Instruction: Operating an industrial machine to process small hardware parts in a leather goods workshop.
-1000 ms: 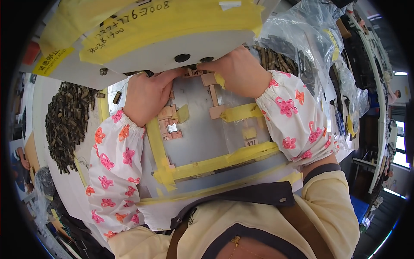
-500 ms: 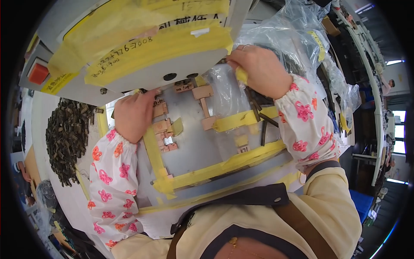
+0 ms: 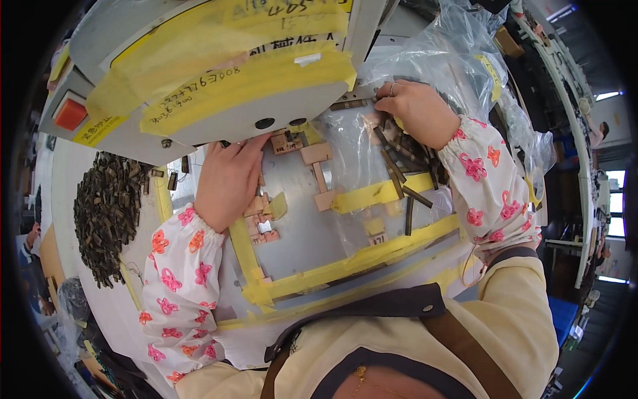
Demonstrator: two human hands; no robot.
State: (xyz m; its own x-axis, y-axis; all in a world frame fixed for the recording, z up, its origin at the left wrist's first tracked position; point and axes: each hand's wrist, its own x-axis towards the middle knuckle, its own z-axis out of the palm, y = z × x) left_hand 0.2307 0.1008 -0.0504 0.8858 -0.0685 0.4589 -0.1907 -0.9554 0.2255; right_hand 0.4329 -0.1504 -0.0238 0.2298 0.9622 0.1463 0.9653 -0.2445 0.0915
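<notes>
A worker's left hand (image 3: 229, 179) is lying flat, fingers together, on a grey metal plate (image 3: 299, 226) framed in yellow tape (image 3: 332, 269), fingertips tucked under a grey machine head (image 3: 219, 80). The right hand (image 3: 415, 113) is curling its fingers over dark metal strips (image 3: 399, 156) spilling from a clear plastic bag (image 3: 452, 53) just below it; whether it is pinching one cannot be told.

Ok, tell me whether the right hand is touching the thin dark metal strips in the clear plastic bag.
Touching. In the head view the right hand lies on the thin dark metal strips in the clear plastic bag, fingertips on one strip with no gap showing.
</notes>
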